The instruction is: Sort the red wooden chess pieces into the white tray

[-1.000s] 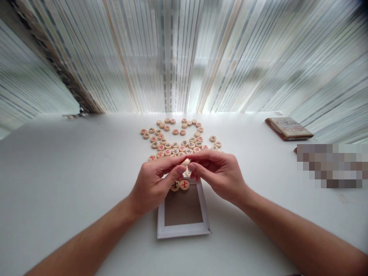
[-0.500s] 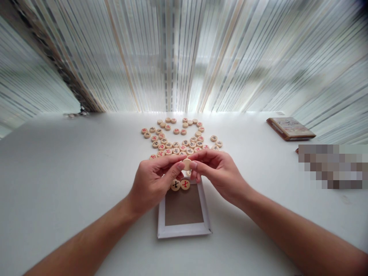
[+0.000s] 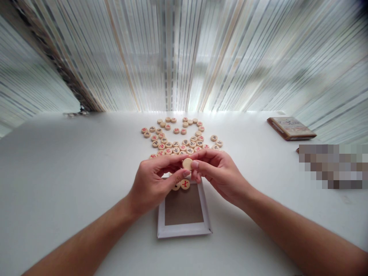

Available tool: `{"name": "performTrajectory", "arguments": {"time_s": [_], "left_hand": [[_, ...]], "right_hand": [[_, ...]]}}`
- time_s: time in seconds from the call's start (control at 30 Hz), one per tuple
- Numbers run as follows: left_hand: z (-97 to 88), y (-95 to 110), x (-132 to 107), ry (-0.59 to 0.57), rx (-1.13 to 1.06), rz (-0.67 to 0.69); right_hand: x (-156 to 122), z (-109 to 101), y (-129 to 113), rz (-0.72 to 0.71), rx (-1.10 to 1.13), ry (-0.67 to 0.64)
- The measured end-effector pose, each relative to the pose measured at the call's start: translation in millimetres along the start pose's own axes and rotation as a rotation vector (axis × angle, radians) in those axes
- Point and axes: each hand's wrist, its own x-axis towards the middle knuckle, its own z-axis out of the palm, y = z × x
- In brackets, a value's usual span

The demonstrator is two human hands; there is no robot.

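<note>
Between the fingertips of both hands is a round wooden Chinese chess piece [image 3: 187,164], its plain side turned toward me. My right hand [image 3: 224,174] pinches it with the thumb on its right edge. On the other side, my left hand [image 3: 151,178] keeps its fingers at the piece's left edge, with the thumb at the lower rim. Below the hands lies a shallow white-rimmed box tray [image 3: 184,230] with a brown bottom. A piece with a red character [image 3: 185,184] sits in its far end, beside a black-marked one [image 3: 176,187] partly covered by my left thumb.
Many loose chess pieces [image 3: 176,144], some face up and some plain side up, are spread beyond my hands on the white table [image 3: 71,172]. A flat brown-edged box [image 3: 291,128] lies far right, near a blurred-out patch. A striped curtain [image 3: 184,57] hangs behind.
My left thumb has slid down from the piece's left face to its lower rim, covering more of the black-marked piece. My right hand has barely moved.
</note>
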Motion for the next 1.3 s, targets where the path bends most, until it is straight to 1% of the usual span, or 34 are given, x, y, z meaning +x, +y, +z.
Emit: {"name": "performTrajectory", "arguments": {"time_s": [0.23,0.43,0.6,0.9,1.17,1.3], "left_hand": [[-0.9,-1.2,-2.4,0.039,0.040,0.002],[-0.3,-1.4,-1.9,0.067,0.082,0.034],[-0.5,-0.8,-1.9,0.095,0.088,0.002],[-0.6,1.0,-1.2,0.092,0.071,-0.064],[-0.1,2.7,-1.1,0.091,0.039,-0.095],[-0.2,1.6,-1.5,0.063,-0.028,-0.122]], "right_hand": [[-0.8,1.1,-1.4,0.009,-0.021,0.000],[-0.8,-1.2,0.3,-0.001,-0.042,0.003],[-1.0,-2.3,0.9,-0.004,-0.036,-0.001],[0.0,-2.4,2.5,-0.043,-0.017,-0.055],[-0.5,-2.3,2.6,-0.049,-0.009,-0.045],[-0.4,-2.6,3.1,-0.031,0.007,-0.039]]}}
